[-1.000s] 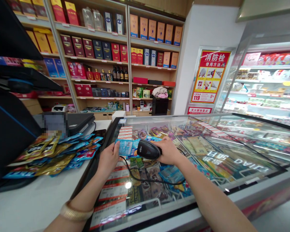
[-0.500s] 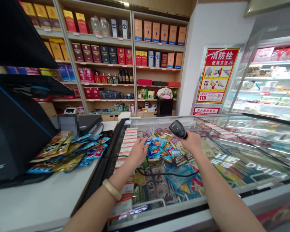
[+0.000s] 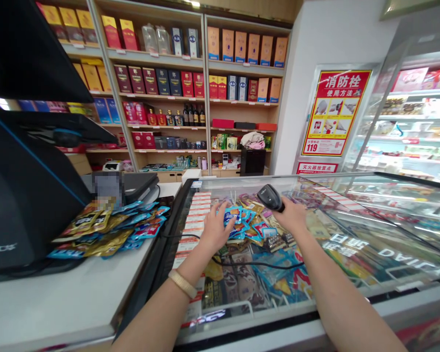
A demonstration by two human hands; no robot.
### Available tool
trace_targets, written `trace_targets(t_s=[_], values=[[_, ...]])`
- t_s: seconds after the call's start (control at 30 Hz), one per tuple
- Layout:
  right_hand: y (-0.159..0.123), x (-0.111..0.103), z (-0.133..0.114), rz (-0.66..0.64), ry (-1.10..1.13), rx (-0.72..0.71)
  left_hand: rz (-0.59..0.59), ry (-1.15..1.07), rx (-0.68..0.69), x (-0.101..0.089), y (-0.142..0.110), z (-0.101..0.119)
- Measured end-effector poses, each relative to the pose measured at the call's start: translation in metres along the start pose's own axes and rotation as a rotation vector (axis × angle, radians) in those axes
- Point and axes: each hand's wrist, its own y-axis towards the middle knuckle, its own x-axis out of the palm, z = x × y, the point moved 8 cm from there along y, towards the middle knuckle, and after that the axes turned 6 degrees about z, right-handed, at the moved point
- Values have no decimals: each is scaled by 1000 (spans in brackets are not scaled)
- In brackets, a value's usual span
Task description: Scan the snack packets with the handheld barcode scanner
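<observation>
Currently, left hand (image 3: 217,227) half open, fingers parted, at edge of blue packet (image 3: 233,214); cannot tell whether it pinches it. Right hand (image 3: 292,215), at 3 o'clock of left, closed around handle of black scanner (image 3: 270,197), scanner head toward 10 o'clock. Loose pile of snack packets (image 3: 254,229) on glass top of freezer (image 3: 286,335), between hands. Dark cable (image 3: 256,265) crosses at 6 o'clock of pile. At 9 o'clock of left hand, second packet heap (image 3: 106,234) on white counter (image 3: 77,303). Red poster (image 3: 337,112) at 1 o'clock of right hand.
</observation>
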Motion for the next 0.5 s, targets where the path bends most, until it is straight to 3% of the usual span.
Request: trace_targets(t_s=[0.13, 0.27, 0.4, 0.5], values=[[-1, 0, -3, -10, 7, -13, 144, 91, -28, -48, 10, -16], [-2, -1, -7, -14, 7, -25, 316, 215, -102, -129, 14, -46], [-3, -4, -10, -12, 15, -25, 406, 473, -363, -213, -1, -84], [-4, -4, -14, 0, 20, -40, 383, 634, -596, -256, -18, -108]])
